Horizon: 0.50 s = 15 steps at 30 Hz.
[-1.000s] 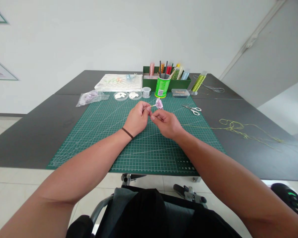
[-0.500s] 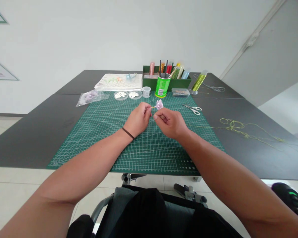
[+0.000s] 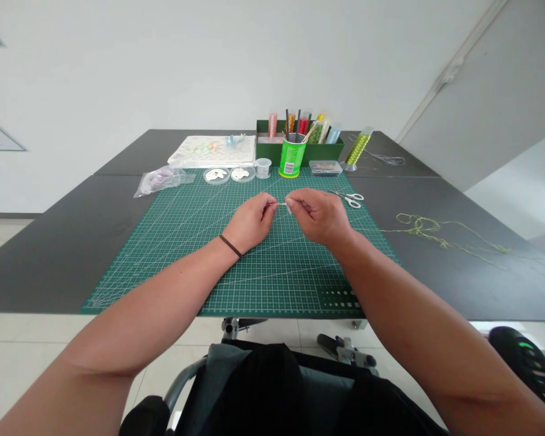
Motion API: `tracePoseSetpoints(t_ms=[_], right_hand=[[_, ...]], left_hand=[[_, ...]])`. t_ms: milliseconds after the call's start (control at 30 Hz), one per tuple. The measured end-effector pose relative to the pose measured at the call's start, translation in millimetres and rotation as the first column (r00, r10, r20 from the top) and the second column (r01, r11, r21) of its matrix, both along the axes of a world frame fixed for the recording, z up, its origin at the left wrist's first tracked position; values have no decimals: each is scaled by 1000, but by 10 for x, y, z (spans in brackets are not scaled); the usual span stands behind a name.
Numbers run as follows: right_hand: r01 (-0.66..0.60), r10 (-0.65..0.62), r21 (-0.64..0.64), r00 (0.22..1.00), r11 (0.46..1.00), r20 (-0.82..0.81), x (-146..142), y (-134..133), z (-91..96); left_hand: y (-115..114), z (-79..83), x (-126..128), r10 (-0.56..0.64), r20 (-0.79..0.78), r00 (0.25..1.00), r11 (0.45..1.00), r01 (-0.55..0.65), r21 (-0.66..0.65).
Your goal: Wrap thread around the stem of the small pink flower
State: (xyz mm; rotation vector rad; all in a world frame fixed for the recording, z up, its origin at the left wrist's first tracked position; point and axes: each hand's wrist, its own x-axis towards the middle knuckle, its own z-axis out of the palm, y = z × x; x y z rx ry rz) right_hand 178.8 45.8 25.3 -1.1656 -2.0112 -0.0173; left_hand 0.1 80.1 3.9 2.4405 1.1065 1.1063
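My left hand [image 3: 251,219] is closed, thumb and fingertips pinching a thin stem [image 3: 281,204] with a yellow-green wrap. At the other end of that stem, my right hand [image 3: 320,217] is closed round a small lilac flower [image 3: 289,209]; only a pale sliver of it shows below the fingertips. Both hands are close together above the green cutting mat [image 3: 172,254]. Yellow-green thread [image 3: 424,226] runs from behind my right wrist across the mat and lies in loose loops on the dark table at the right.
White-handled scissors [image 3: 352,200] lie just beyond my right hand. Farther back stand a green can [image 3: 292,158] with sticks, two dishes [image 3: 216,176] of white pieces, a clear box [image 3: 326,168], a thread spool [image 3: 358,148] and a green bin [image 3: 266,151]. A plastic bag [image 3: 158,180] lies left.
My right hand has moved up and closed over the flower, which stood visible above it before. The left hand keeps its pinch on the stem. The view has shifted slightly.
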Motion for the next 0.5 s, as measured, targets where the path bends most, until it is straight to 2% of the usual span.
tracePoseSetpoints(t_ms=[167, 500], right_hand=[[34, -35, -39, 999, 999, -15, 38, 27, 6], [107, -108, -30, 993, 994, -51, 83, 87, 10]], left_hand=[[-20, 31, 11, -18, -51, 999, 999, 16, -45], [-44, 41, 1, -77, -70, 995, 991, 69, -117]])
